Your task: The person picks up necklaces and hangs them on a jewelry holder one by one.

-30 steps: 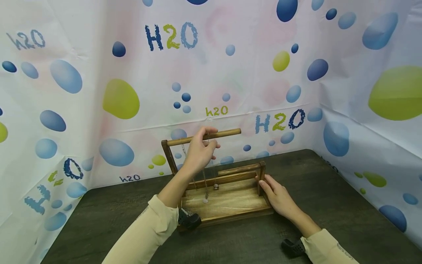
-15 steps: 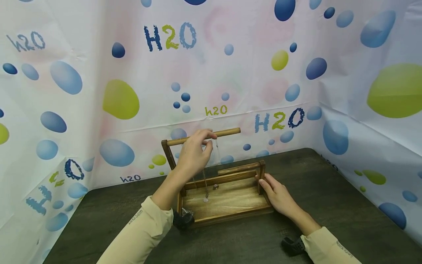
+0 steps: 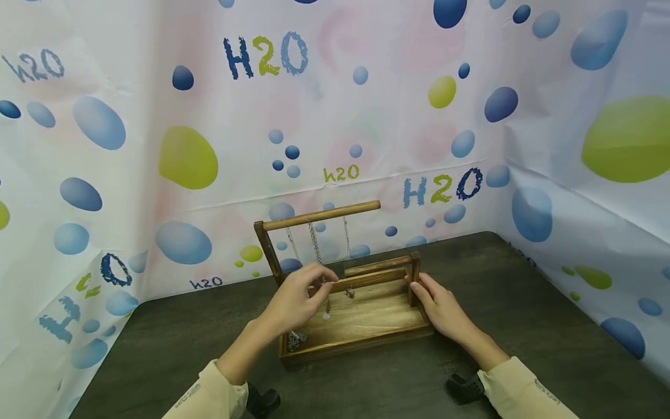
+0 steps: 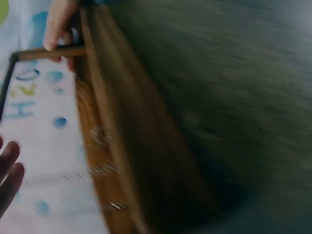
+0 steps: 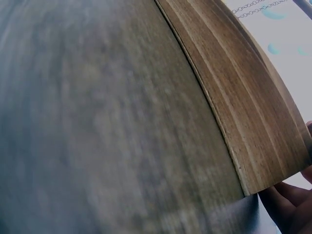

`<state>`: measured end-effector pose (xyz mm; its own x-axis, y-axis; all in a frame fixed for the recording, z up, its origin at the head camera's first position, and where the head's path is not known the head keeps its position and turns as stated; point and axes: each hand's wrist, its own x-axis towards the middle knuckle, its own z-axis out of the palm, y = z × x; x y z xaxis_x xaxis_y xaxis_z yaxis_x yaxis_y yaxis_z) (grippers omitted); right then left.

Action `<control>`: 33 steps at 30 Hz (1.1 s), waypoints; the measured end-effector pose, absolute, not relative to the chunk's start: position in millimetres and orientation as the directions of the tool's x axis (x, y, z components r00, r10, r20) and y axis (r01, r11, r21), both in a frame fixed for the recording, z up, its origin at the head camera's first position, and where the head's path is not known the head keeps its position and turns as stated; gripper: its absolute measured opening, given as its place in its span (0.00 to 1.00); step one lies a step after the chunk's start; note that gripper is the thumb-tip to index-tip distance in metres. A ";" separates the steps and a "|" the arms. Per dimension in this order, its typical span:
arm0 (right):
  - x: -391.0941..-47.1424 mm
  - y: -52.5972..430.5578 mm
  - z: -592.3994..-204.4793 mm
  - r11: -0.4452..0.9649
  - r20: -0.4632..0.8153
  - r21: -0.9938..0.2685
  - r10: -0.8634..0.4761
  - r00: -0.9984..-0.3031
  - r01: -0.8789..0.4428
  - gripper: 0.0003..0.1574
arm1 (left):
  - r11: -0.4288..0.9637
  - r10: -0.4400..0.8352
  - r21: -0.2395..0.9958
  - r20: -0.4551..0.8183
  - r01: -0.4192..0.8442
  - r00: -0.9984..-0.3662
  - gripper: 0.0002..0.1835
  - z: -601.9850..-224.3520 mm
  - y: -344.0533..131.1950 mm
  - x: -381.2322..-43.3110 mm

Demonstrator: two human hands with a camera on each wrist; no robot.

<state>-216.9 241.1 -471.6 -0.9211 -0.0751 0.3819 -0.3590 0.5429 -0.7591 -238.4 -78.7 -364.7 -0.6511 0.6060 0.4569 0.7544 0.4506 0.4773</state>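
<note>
A wooden jewelry stand (image 3: 379, 311) with a shallow tray and an upper bar (image 3: 335, 210) stands on the table. My right hand (image 3: 442, 305) grips its right post; in the right wrist view the fingers (image 5: 285, 207) show at the tray's end. Several fine chain necklaces hang from the bar, one chain (image 3: 314, 240) near the middle and another chain (image 3: 346, 237) farther right with a small pendant (image 3: 349, 293). My left hand (image 3: 295, 299) hovers in front of the tray, fingers bent loosely, nothing visible between them. In the left wrist view its fingertips (image 4: 10, 168) are apart from the stand.
A bunched chain (image 3: 296, 339) lies in the tray's left corner. A shorter lower rail (image 3: 379, 266) runs out from the right post. The dark table (image 3: 199, 349) meets a patterned backdrop (image 3: 398, 116) behind and at the sides.
My left hand has come off the right-hand necklace at the bar and dropped toward me, in front of the tray. That necklace hangs farther right than before. The right hand keeps its grip.
</note>
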 end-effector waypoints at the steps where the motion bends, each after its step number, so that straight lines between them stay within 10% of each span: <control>1: -217.3 241.9 -470.5 0.548 0.382 -0.756 -0.073 -0.921 -0.357 0.24 | 0.461 0.622 0.502 0.406 0.732 -0.669 0.08 -370.2 -84.8 -237.7; 13: -218.6 244.4 -466.2 0.561 0.389 -0.746 -0.073 -0.919 -0.360 0.22 | 0.600 0.740 0.432 0.020 0.673 -0.673 0.09 -400.2 -126.1 -237.8; 33: -216.6 239.8 -470.2 0.558 0.356 -0.758 -0.080 -0.931 -0.338 0.27 | 0.589 0.797 0.235 -0.013 0.773 -0.603 0.10 -415.8 -130.9 -247.5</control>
<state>-216.6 239.8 -470.2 -0.9309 -0.0798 0.3564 -0.3380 0.5579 -0.7579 -247.5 -130.9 -415.8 -0.6033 0.7974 -0.0127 0.7734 0.5888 0.2348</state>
